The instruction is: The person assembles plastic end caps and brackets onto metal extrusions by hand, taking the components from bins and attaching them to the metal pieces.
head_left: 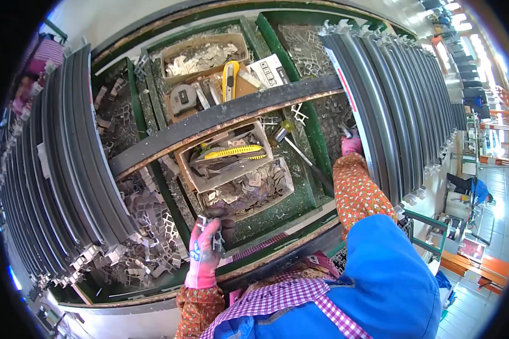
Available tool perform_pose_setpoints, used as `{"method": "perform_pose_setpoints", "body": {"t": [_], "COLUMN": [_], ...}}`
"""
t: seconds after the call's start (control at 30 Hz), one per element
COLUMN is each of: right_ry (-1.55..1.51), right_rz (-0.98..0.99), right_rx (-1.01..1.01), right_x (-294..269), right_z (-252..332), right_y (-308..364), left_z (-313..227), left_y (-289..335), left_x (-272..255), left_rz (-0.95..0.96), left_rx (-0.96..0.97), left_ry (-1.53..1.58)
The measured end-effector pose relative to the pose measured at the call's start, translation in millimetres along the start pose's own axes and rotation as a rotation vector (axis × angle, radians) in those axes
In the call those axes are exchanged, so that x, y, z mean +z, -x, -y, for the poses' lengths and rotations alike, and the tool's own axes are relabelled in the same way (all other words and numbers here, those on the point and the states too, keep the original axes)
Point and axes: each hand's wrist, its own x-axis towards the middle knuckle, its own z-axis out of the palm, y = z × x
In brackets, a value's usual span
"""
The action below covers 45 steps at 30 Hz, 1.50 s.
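My left hand, in a pink glove with dark fingertips, is closed around several small silver metal brackets at the near edge of the green-framed workbench. On the right, my right hand, also gloved in pink, reaches down into a compartment beside the long dark profiles. A shiny metal bracket shows at its fingertips; part of that hand is hidden. Between the hands lie a box of thin metal plates and a box with a yellow utility knife. A hammer rests to their right.
A dark crossbar spans the bench. Beyond it are a tape measure, another yellow utility knife and a box of metal plates. More dark profiles stand at left, above loose brackets. People are nearby on both sides.
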Motion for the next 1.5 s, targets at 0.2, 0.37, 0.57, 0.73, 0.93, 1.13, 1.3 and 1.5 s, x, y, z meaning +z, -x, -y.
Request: {"method": "perform_pose_setpoints", "body": {"t": [0.2,0.37,0.57,0.73,0.93,1.13,1.3,1.5], "right_ry": [-0.343,-0.865,-1.178,-0.801,-0.192,-0.591,0.102,0.11], "right_rz": [0.057,0.421,0.633,0.897,0.805,0.824,0.523,0.796], "right_rx": [0.005,0.346,0.316,-0.106,-0.712,-0.059,0.045,0.11], "right_x": [-15,-135,-241,-273,-309,-290,-160,-136], "right_z": [56,209,255,273,290,278,155,135], "right_y": [72,156,204,269,274,234,126,82], "left_z": [15,15,28,46,38,34,27,29], "left_y": [-6,-22,-61,-70,-53,-48,-31,-11], "left_x": [3,25,88,114,93,50,41,25], "left_rz": [0.028,0.235,0.443,0.687,0.536,0.401,0.449,0.438], "left_rx": [-0.054,-0.112,-0.066,0.064,0.05,-0.173,-0.157,-0.132], "left_ry": [-0.003,0.165,0.196,0.051,-0.007,0.44,0.499,0.569]}}
